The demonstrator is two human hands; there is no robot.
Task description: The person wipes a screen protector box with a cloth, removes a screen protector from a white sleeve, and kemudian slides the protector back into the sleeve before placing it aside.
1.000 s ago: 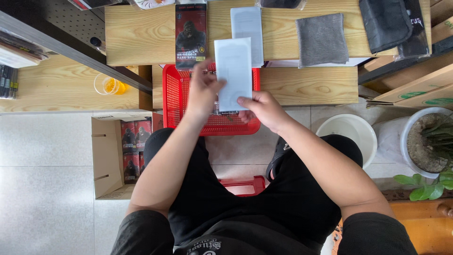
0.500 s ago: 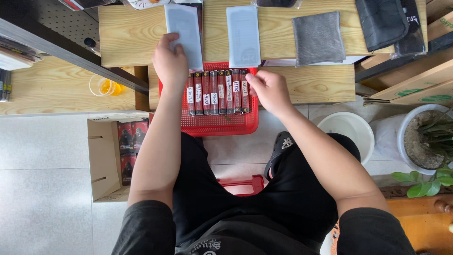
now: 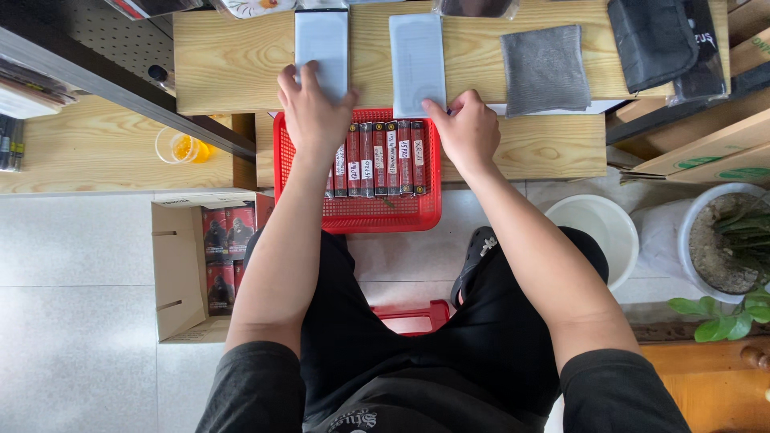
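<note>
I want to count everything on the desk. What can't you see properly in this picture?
Head view only:
- Red basket: the left hand and its forearm cover the leftmost boxes, so no full count.
- Left white sheet: top cut off by the picture's edge, bottom under the fingers.
- Dark pouch: cut off at the top edge.
- Cardboard box: its wall hides what is deeper inside.
</note>
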